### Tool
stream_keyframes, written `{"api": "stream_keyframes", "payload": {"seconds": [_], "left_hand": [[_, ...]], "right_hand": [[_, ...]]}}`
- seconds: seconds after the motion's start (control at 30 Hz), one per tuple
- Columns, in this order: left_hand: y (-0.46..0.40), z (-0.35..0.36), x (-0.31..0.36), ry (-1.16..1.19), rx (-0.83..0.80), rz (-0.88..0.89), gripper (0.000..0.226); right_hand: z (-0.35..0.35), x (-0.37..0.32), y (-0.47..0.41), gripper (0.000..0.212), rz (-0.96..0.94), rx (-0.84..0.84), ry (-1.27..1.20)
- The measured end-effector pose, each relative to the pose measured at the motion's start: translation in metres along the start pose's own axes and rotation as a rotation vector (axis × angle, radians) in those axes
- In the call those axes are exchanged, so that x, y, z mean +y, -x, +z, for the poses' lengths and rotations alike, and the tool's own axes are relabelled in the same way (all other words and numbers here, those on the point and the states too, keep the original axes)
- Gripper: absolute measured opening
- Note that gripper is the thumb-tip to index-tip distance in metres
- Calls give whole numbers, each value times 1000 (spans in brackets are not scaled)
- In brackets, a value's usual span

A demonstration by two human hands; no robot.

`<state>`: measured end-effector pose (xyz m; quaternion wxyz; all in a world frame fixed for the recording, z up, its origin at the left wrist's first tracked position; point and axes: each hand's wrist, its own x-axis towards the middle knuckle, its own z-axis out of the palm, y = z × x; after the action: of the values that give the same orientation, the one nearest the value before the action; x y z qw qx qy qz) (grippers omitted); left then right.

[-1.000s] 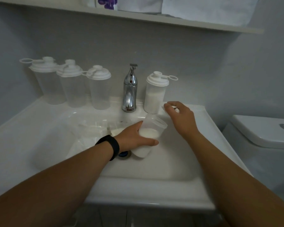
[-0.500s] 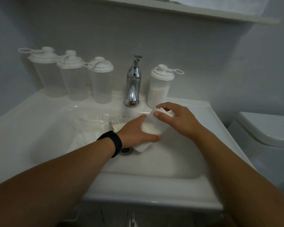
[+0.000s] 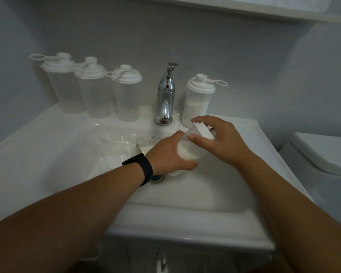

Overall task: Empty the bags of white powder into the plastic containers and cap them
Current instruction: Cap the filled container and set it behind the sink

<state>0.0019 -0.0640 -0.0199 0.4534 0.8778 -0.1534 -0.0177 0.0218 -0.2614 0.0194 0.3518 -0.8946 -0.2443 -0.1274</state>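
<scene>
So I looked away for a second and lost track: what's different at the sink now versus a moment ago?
The right hand came in from the sink's ledge and brought the lid onto the container. The left hand grips that container as before. The four capped containers and the tap stayed put.

The hands hide most of the container (image 3: 187, 152) between them.
</scene>
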Motion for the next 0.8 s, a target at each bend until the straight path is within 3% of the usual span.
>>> {"api": "stream_keyframes", "payload": {"seconds": [0.13,0.37,0.5,0.63,0.8], "left_hand": [[1,-4,3,-42,-4,29,67],[2,-4,2,-102,-18,11,69],[1,-7,0,14,75,-6,70],[3,-5,5,214,140,-8,68],[2,0,16,650,133,-291,39]], "right_hand": [[-2,-1,0,48,-32,3,32],[2,5,-1,40,93,-28,-135],[0,4,-3,48,141,-46,-158],[-2,5,-4,34,165,66,-176],[-9,3,-3,42,137,159,-163]]}}
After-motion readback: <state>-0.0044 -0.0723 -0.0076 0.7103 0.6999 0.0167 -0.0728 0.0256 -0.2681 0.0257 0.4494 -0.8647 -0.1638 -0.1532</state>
